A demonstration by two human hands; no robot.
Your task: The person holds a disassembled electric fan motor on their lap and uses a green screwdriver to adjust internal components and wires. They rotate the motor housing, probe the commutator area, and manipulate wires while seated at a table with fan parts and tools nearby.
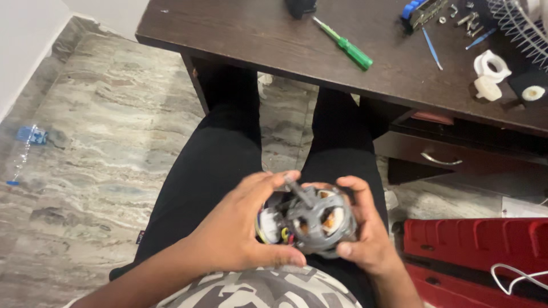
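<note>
Motor (315, 221) sits over my lap, below the desk (274, 40) edge, held between both hands with no surface under it. It is a grey housing with copper windings showing through the openings and a short shaft (298, 190) pointing up and away from me.

Left hand (240, 234): fingers curled round the rear of the motor, thumb underneath, closed firmly on it. Right hand (359, 228): fingers wrapped over the far side, thumb pressed against the front rim, also closed on the motor.

Coloured wires (273, 231) bunch up at the left side, partly under my left palm.

Risks as I judge them:
- Nothing supports the motor. If either grip slips, it falls to my legs or the stone floor (103, 142); the housing or shaft could take the hit.
- Wires are pinched near the left palm. Twisting the body could strain them or pull them off their joints.
- Fingertips lie close to the open windings; a push inward could scrape the copper.
- The shaft sticks out bare and could catch a finger.

On the desk, well apart from the hands: green screwdriver (348, 48), white plastic parts (491, 71), loose screws (465, 20). Red case (474, 245) on the floor to my right.
</note>
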